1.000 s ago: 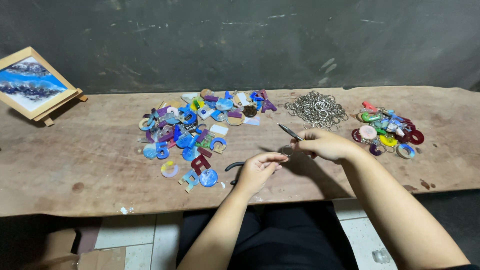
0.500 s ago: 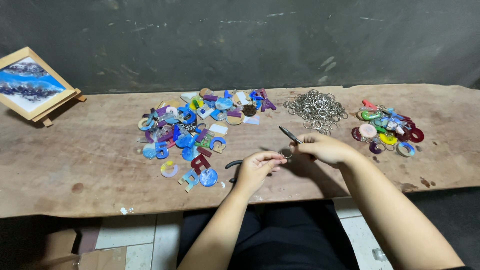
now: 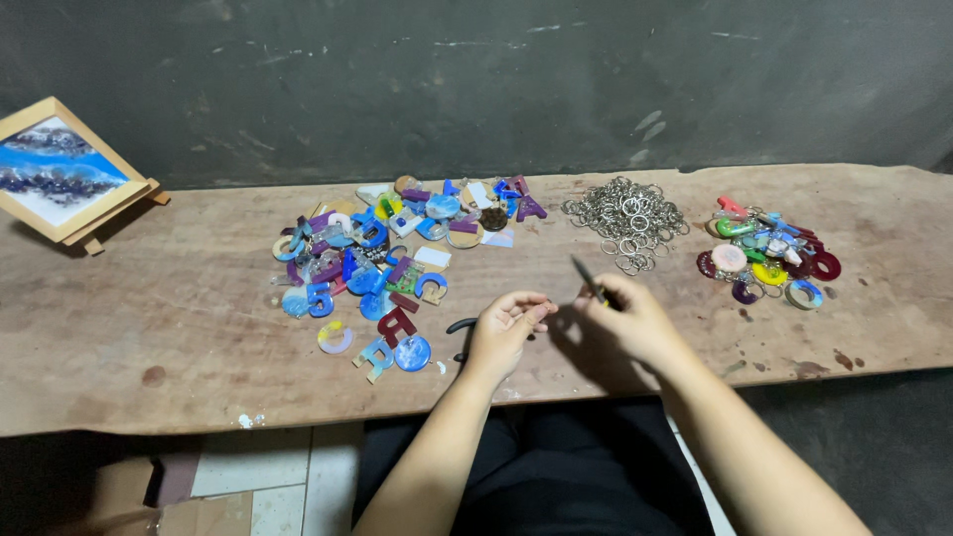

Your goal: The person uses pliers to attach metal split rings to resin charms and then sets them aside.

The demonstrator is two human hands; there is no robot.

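Note:
My left hand [image 3: 504, 333] hovers over the wooden bench [image 3: 149, 337] with its fingertips pinched on something too small to make out. Close to its right, my right hand [image 3: 630, 320] grips a thin dark tool [image 3: 588, 280] that sticks up and to the left from the fist. The two hands almost meet at the fingertips. A dark-handled tool [image 3: 461, 327] lies on the bench just left of my left hand, partly hidden by it.
A heap of colourful resin letters and shapes [image 3: 382, 263] lies left of centre. A pile of metal key rings [image 3: 627, 220] sits behind my right hand. Finished colourful charms [image 3: 764, 253] lie at right. A framed blue-and-white picture on a small easel [image 3: 62, 171] stands far left.
Both hands stay close together near the bench's front edge; the fingers shift slightly around the small piece. Nothing else on the bench has moved.

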